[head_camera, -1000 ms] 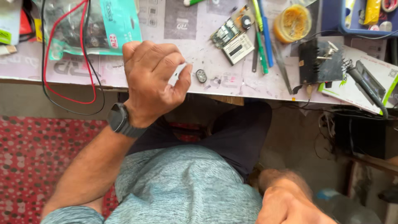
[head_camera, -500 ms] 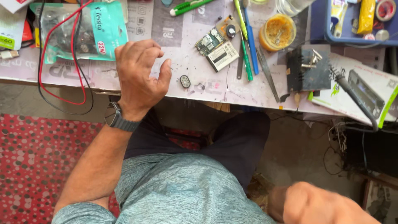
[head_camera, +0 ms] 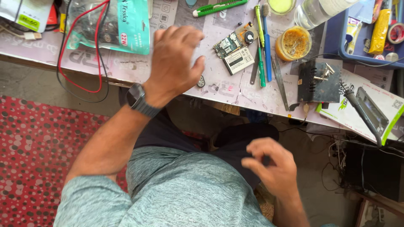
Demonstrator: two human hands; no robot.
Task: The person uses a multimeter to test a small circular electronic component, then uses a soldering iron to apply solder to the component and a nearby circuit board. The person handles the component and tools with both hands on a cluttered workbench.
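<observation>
My left hand hovers palm down over the near edge of the workbench, fingers spread, with nothing visible in it; a dark watch is on its wrist. Just right of its fingertips lies a small round metal part. Farther right sit a small circuit board and a white-labelled module. My right hand is below the bench over my lap, fingers loosely curled and apart, empty.
A green screwdriver, a blue tool, tweezers, an amber paste jar, a black stand and a soldering iron lie to the right. A teal packet and red and black wires lie left. Red dotted carpet below.
My left hand has opened and moved up over the bench; the small white piece it pinched a second ago is no longer seen. My right hand has risen from the lower edge and opened.
</observation>
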